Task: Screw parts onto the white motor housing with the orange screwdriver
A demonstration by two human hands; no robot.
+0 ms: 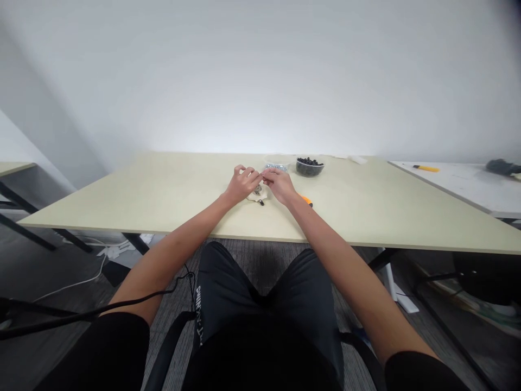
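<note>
My left hand (243,183) and my right hand (278,183) meet fingertip to fingertip above the middle of the table. The fingers of both are pinched together; whatever small thing sits between them is too tiny to make out. Just below the fingers lies a small pale piece with metal parts (257,191), partly covered by my left hand. At its near edge shows a small dark bit (261,202). An orange-handled tool (306,200) rests by my right wrist, mostly hidden behind the forearm. Behind my right hand stands a clear tub of small silvery parts (275,166).
A clear bowl of small black parts (310,166) stands right of the tub. The pale table (163,190) has its front edge above my knees. On a white table (459,187) at right lie a yellow-handled tool (426,168) and a dark object (502,166). A black cable (122,303) crosses my left arm.
</note>
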